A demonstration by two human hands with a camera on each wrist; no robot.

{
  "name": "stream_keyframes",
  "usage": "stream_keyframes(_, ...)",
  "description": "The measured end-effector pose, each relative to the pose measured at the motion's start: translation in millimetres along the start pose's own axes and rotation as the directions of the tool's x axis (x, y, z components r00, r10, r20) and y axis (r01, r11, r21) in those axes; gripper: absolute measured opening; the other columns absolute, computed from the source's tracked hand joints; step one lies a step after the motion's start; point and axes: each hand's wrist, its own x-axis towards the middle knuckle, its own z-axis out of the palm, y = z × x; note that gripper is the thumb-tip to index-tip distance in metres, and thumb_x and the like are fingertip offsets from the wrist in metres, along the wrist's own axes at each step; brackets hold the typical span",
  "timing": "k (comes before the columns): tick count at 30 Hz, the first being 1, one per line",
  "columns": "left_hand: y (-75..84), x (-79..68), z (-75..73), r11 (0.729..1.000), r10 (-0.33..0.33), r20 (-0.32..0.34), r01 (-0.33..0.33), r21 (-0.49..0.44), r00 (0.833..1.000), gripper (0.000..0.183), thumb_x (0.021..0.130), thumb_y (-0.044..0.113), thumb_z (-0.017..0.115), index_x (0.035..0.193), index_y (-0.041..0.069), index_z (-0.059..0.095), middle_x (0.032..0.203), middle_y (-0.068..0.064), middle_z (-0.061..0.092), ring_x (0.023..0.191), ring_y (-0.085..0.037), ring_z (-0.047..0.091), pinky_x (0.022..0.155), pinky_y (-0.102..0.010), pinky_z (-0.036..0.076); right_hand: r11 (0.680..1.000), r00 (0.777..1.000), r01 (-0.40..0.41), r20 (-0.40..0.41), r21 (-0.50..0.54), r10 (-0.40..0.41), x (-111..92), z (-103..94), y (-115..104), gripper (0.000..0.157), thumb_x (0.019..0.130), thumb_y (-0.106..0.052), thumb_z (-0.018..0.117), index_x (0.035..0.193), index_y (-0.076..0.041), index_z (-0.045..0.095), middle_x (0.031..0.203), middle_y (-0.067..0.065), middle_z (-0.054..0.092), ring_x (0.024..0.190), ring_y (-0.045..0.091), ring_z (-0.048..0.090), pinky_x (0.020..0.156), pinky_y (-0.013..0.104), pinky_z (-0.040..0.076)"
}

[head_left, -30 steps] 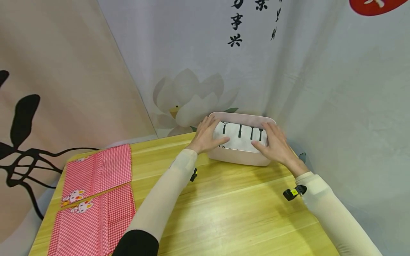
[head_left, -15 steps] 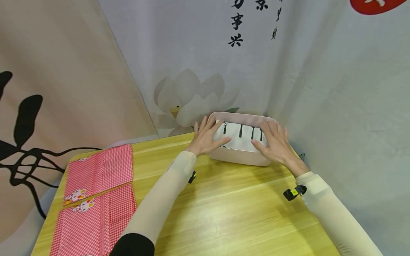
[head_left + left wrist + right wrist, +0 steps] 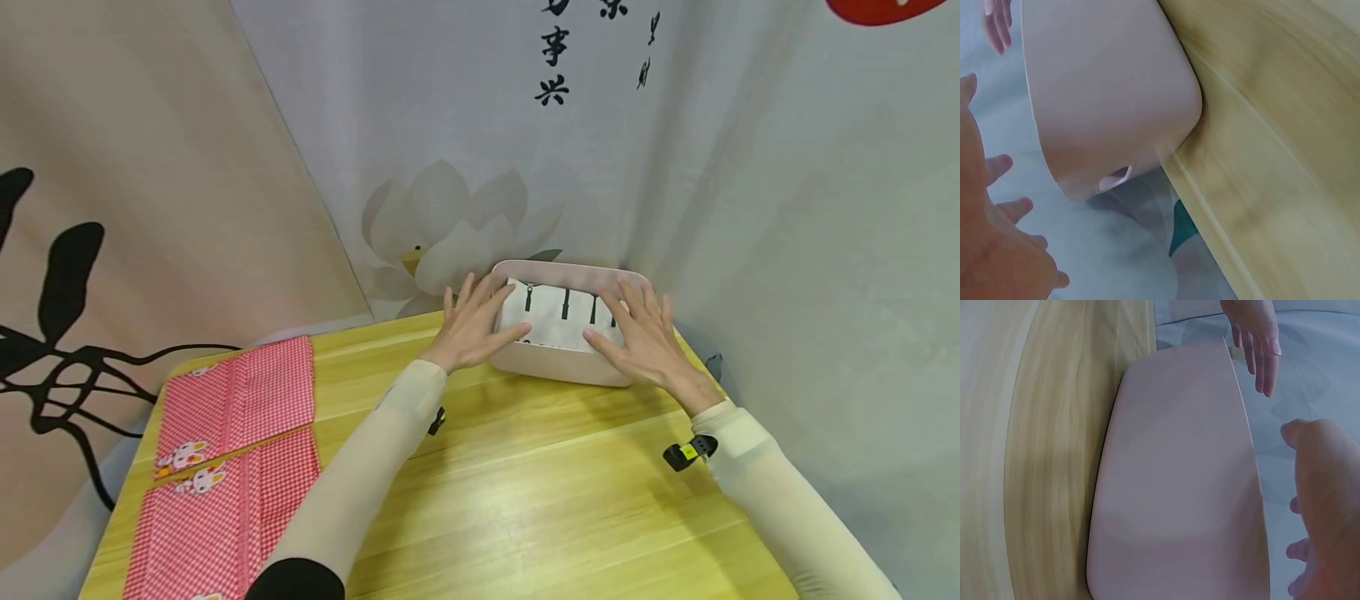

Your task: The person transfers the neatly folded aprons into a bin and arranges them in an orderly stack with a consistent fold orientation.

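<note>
A pale pink storage bin (image 3: 555, 364) stands upright at the far corner of the wooden table. Inside it lies a white cloth (image 3: 547, 312) printed with black utensil shapes, partly hidden by the hands. My left hand (image 3: 468, 329) is over the bin's left end, fingers spread and palm down, holding nothing. Over the right end, my right hand (image 3: 648, 350) hovers with its fingers likewise spread. Both wrist views show a gap between the hands and the bin's wall; a cut-out handle (image 3: 1115, 179) shows in one end.
Two red-checked cloths (image 3: 236, 392) with rabbit patches lie flat along the left side of the wooden table (image 3: 487, 517). Curtains (image 3: 450, 108) hang close behind the table and on its right. Black leaf-and-stem shapes (image 3: 71, 283) show beyond the left edge.
My left hand has drawn slightly left and spread its fingers wider. The right hand has shifted a little left with its fingers fanned. Bin and cloths stay in place.
</note>
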Motion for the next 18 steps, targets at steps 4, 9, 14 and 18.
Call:
stream_keyframes(4,-4.1,-8.1,-4.3,1.000,-0.003,-0.011,0.003,0.006,1.000,0.090,0.106,0.080,0.054,0.179,0.033,0.033,0.193,-0.004,0.011,0.180,-0.040,-0.006,0.139,-0.081,-0.007,1.000,1.000,0.028,0.000,-0.009,-0.028,0.2,0.5,-5.4,0.086,0.111,-0.060,0.060,0.180,-0.017,0.032,0.190,0.025,0.015,0.174,0.062,0.001,0.134,0.088,-0.004)
stream_keyframes(9,-10.6,-22.7,-11.4,1.000,-0.006,-0.014,0.006,0.006,1.000,0.088,0.107,0.075,0.058,0.179,0.033,0.033,0.193,-0.007,0.013,0.180,-0.040,-0.007,0.139,-0.079,-0.008,0.998,0.998,0.059,0.019,-0.009,-0.059,1.1,3.8,-15.9,0.084,0.111,-0.058,0.060,0.180,-0.019,0.031,0.189,0.025,0.016,0.174,0.062,0.003,0.136,0.085,-0.003)
stream_keyframes(14,-19.0,-39.0,-18.6,1.000,-0.013,-0.025,0.012,-0.011,1.000,0.088,0.106,0.075,0.060,0.179,0.033,0.034,0.193,-0.005,0.011,0.180,-0.039,-0.007,0.140,-0.077,-0.010,0.996,0.995,0.092,0.031,-0.014,-0.091,1.9,8.5,-27.8,0.085,0.111,-0.059,0.062,0.180,-0.021,0.031,0.189,0.025,0.018,0.173,0.063,0.005,0.136,0.085,0.001)
stream_keyframes(18,-26.2,-51.8,-25.2,1.000,-0.026,-0.035,0.025,-0.008,0.999,0.090,0.105,0.077,0.059,0.179,0.035,0.032,0.193,-0.003,0.009,0.180,-0.038,-0.008,0.141,-0.075,-0.010,0.993,0.993,0.112,0.034,-0.046,-0.111,3.9,12.1,-38.1,0.085,0.110,-0.062,0.062,0.181,-0.026,0.030,0.188,0.025,0.021,0.174,0.062,0.008,0.136,0.084,0.004)
